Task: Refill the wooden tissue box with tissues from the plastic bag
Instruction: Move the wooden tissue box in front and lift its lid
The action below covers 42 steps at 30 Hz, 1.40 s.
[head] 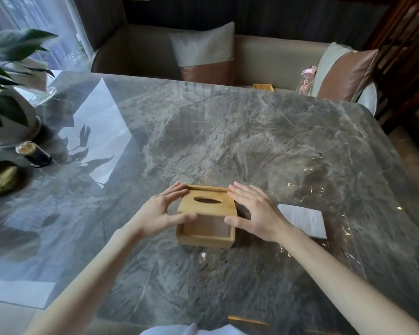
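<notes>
The wooden tissue box stands on the grey marble table, near its front middle. Its sliding lid, with an oval slot, is pushed partway toward the far side, so the near half of the box is uncovered and looks empty inside. My left hand grips the lid's left edge, thumb at its near corner. My right hand holds the lid's right edge, fingers spread, thumb at the near right corner. A white tissue pack in clear plastic lies flat just right of my right hand.
A potted plant, a dark small jar and a dish with a green item sit at the table's left edge. A sofa with cushions runs behind the table; a small wooden tray lies on it.
</notes>
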Available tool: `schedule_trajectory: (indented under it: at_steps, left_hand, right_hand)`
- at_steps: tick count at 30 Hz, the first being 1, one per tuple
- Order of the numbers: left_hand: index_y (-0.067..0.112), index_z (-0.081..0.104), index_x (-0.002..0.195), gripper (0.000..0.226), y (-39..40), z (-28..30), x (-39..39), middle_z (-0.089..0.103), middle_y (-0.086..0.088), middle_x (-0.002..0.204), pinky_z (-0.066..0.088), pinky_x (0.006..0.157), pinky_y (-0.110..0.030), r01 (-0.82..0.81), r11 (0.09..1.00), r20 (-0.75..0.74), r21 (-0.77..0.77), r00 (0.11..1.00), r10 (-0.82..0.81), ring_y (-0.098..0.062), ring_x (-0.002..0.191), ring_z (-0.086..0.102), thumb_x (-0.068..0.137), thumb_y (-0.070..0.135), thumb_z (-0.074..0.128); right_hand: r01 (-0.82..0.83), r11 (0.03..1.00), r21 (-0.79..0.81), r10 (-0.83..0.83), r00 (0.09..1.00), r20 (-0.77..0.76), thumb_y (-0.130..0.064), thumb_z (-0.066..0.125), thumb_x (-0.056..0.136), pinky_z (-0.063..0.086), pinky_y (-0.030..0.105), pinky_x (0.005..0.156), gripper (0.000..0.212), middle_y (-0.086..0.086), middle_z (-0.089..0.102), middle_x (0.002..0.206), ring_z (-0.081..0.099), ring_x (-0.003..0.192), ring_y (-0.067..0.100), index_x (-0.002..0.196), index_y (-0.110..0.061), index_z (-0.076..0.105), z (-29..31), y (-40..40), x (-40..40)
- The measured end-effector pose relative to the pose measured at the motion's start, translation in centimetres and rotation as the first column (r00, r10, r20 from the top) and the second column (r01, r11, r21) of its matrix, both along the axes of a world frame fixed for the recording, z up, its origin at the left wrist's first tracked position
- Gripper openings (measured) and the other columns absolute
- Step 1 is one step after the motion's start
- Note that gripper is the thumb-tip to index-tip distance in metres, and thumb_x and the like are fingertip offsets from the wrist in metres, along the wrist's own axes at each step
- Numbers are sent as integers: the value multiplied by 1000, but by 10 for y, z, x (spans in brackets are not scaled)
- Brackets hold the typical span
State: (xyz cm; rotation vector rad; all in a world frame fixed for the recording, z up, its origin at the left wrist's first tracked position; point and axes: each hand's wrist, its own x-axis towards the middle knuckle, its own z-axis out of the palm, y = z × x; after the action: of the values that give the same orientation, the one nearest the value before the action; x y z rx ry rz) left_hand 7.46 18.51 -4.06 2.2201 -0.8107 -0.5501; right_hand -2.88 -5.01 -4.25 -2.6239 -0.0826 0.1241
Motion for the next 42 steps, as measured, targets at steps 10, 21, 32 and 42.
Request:
schedule_trajectory:
  at_steps: [10,21,32,42]
  left_hand:
    - [8,71,101,49,-27,28,7,62,3,120,29,90,-14,-242,965,-115,-102,966,231,-12,132,38,87,49,49]
    - [5,74,78,65,-46,35,22,59,4,65,38,62,-25,-484,875,-218,-2,854,472,-10,68,53,80,63,45]
    - [-3,70,76,75,-49,39,26,67,-9,79,42,78,-36,-423,903,-99,78,898,430,-29,87,58,83,65,39]
    - [8,66,85,36,-72,69,-11,69,-11,87,37,64,-31,-394,885,564,-249,684,463,-33,80,61,93,35,43]
  right_hand:
    - [214,864,456,-226,974,-27,-56,45,78,27,21,108,55,4,59,129,39,128,2,100,-13,71,17,-1,26]
    - [551,671,496,-470,834,-291,-59,48,83,30,19,58,66,-13,36,30,31,49,1,29,-21,50,25,0,44]
    - [530,707,467,-382,843,-378,-91,36,54,40,34,96,99,12,70,108,61,103,21,97,-9,71,19,-9,53]
    - [413,698,585,-500,866,-16,-24,53,88,48,16,73,22,0,72,80,67,81,14,77,-18,71,60,-44,9]
